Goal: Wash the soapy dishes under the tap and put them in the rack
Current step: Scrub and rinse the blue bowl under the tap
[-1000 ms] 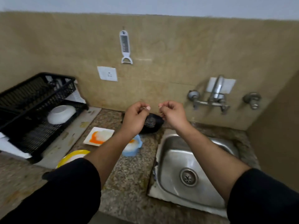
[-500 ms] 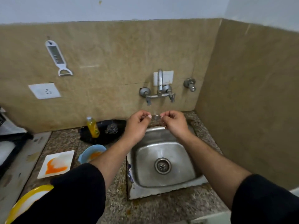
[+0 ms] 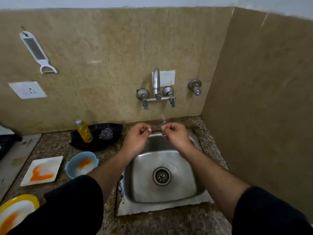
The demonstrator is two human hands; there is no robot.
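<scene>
L hand (image 3: 137, 138) & R hand (image 3: 176, 137): fingers curled to thumbs, nothing visibly held, over back of smooth steel sink (image 3: 162, 207), below curved metal tap (image 3: 156, 82). Dishes lie left on speckled counter, untouched: round blue bowl (image 3: 81, 164), square white plate (image 3: 42, 170), both orange-smeared; yellow-rimmed plate (image 3: 17, 211) cut off by sleeve & frame edge.

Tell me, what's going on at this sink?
A person holds the left hand and right hand over the back of the sink, both curled and gripping nothing. No dish is under the tap yet: the square plate, blue bowl and yellow plate sit on the counter to the left, smeared orange. Whether water is running, I cannot tell.
</scene>
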